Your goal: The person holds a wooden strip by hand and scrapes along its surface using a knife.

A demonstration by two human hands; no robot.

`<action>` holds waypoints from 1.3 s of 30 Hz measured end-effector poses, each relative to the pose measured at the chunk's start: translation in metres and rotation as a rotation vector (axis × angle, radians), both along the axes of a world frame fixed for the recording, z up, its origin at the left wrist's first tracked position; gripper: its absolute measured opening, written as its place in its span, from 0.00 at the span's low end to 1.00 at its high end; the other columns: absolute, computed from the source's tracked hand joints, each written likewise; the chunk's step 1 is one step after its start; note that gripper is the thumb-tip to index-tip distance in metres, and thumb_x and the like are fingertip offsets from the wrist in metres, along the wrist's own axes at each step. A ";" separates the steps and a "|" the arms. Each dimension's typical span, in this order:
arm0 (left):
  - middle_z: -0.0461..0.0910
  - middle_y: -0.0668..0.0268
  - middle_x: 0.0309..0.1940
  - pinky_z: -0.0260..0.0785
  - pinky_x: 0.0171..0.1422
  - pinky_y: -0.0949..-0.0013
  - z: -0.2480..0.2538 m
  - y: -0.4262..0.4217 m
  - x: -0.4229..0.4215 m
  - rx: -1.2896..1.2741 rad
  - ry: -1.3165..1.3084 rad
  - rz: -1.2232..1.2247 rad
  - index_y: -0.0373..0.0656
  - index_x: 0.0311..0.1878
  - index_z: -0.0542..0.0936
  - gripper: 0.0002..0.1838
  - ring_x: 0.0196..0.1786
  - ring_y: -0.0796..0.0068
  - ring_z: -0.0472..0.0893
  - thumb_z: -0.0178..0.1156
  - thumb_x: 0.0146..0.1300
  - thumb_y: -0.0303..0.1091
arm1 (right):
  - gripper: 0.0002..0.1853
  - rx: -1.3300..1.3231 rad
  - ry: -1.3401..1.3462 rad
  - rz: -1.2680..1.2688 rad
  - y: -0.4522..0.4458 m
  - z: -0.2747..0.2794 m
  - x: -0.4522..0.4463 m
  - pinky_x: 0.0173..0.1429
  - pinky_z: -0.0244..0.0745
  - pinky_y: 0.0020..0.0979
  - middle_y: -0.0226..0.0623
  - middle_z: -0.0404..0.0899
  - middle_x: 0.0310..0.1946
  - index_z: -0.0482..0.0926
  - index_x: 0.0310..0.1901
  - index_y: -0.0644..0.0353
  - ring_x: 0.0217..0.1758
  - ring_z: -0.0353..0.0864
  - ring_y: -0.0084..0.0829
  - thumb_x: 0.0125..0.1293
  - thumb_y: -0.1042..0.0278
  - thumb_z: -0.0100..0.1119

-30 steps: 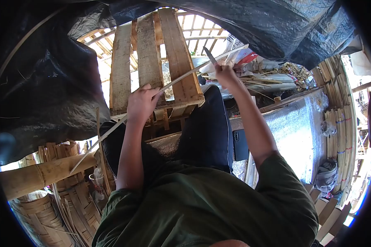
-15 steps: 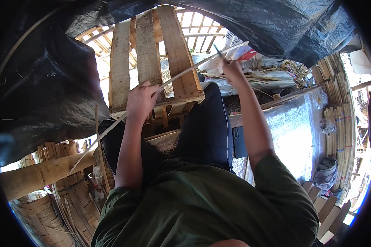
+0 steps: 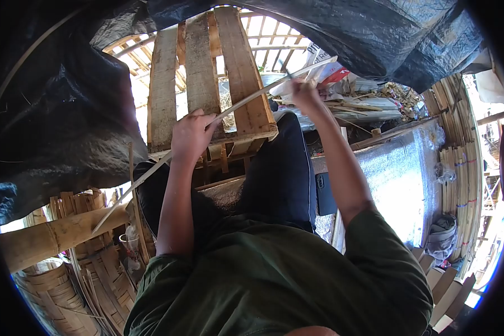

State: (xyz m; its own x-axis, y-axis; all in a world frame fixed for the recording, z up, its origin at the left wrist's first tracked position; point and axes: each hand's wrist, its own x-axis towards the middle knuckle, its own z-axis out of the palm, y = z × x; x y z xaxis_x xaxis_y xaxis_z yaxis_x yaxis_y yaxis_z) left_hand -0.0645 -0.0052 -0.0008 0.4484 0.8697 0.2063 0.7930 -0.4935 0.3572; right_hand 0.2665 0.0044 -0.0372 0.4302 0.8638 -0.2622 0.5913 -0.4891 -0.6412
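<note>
A long, thin bamboo strip runs slantwise across a slatted wooden stand. Its near end drops past my left thigh, and its far end rises to the upper right. My left hand is closed around the strip at the stand's front edge. Closed and smeared by motion, my right hand grips what looks like a knife. The dark blade lies at the strip's upper stretch; whether it touches is too blurred to tell.
Dark plastic sheeting hangs at the left and overhead. A thick bamboo pole lies at lower left, above woven baskets. A phone rests beside my right thigh. Bundled bamboo slats stand at the right.
My right hand has moved left with the knife, whose blade now sits lower, by the strip. The left hand stays in place on the strip.
</note>
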 end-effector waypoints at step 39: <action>0.78 0.62 0.29 0.77 0.41 0.58 0.001 -0.002 -0.001 0.023 -0.007 0.030 0.52 0.40 0.88 0.12 0.37 0.59 0.83 0.64 0.67 0.48 | 0.32 0.082 -0.198 0.216 -0.006 0.018 -0.030 0.19 0.67 0.39 0.34 0.70 0.13 0.75 0.30 0.66 0.13 0.73 0.30 0.78 0.41 0.44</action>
